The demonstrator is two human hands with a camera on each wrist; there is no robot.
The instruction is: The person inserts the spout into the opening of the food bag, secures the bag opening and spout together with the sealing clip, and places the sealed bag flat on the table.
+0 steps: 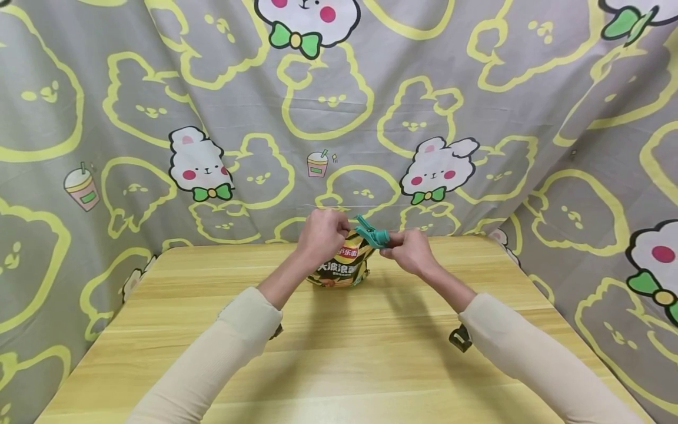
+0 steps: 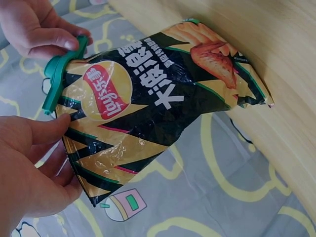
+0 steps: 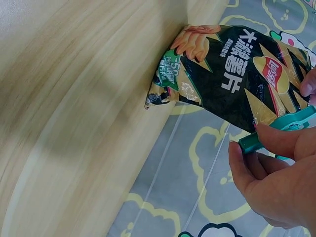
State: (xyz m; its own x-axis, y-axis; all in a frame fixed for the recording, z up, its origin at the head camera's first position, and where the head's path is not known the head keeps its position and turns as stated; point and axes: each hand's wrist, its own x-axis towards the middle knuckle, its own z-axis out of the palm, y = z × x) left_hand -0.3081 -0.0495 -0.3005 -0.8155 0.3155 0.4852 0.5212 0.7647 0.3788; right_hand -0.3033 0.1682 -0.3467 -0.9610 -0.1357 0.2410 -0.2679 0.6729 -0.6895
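A black and gold chip bag (image 1: 339,270) with a red and yellow logo stands upright at the back of the wooden table. My left hand (image 1: 322,234) pinches the bag's top edge between thumb and fingers, as the left wrist view also shows. At the other top corner, my right hand (image 1: 413,250) grips a green bag clip (image 1: 374,233) by one end. In the head view the clip's two arms spread apart in a V. The left wrist view has the clip (image 2: 58,74) lying along part of the bag's top edge; whether it clamps the bag I cannot tell.
The wooden table (image 1: 339,365) stretches toward me in front of the bag. A grey curtain (image 1: 339,76) with yellow outlines and rabbit figures hangs close behind the bag and along both sides. A dark strap buckle (image 1: 461,338) hangs below the right sleeve.
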